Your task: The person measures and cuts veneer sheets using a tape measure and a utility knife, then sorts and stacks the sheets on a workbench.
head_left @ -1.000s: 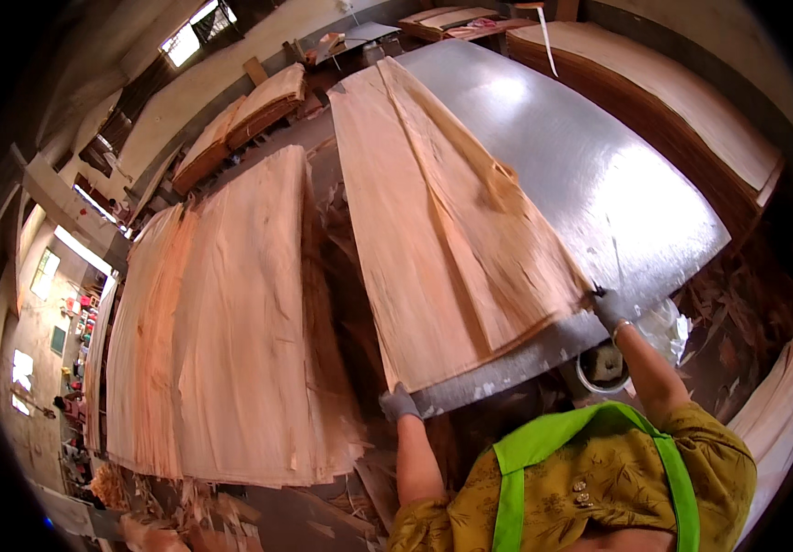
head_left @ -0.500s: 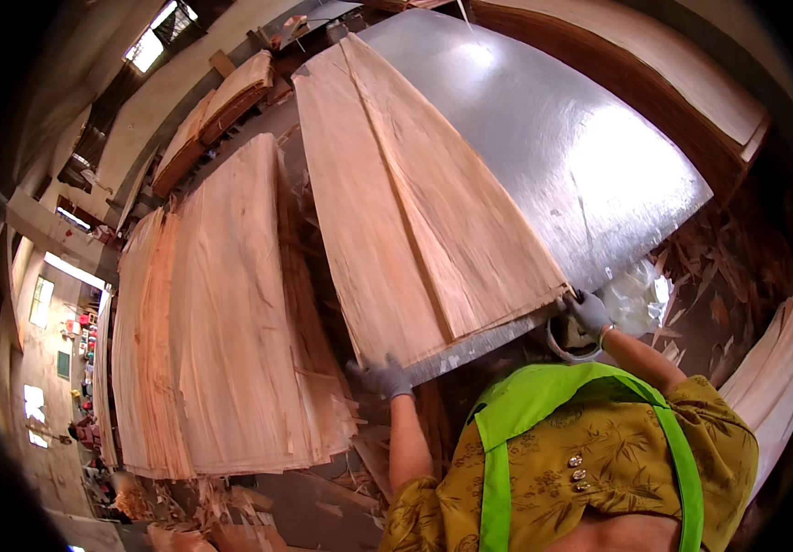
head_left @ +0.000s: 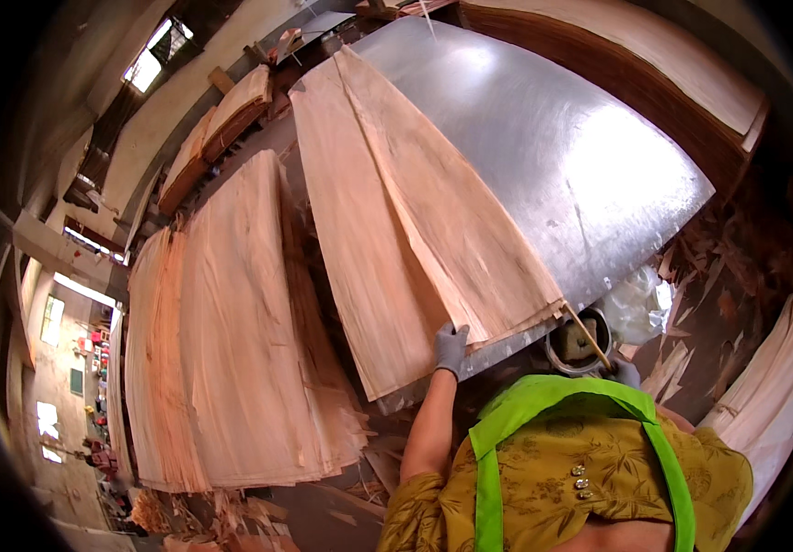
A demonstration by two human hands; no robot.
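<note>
- Left hand [head_left: 451,350] has moved off the wood sheet's [head_left: 350,239] left corner to mid near edge; right hand [head_left: 625,373] has dropped off the right corner.
- Sheet's on the desk [head_left: 507,120], left side, ahead of both hands, long axis running away and leaning left.
- Left's nearer, pinching that edge; right, partly hidden, looks closed on a thin strip [head_left: 588,335].

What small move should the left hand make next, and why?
Probably press the raised fold flat: the left hand is at its near end, and the fold runs up the veneer lying on the shiny metal surface.
</note>
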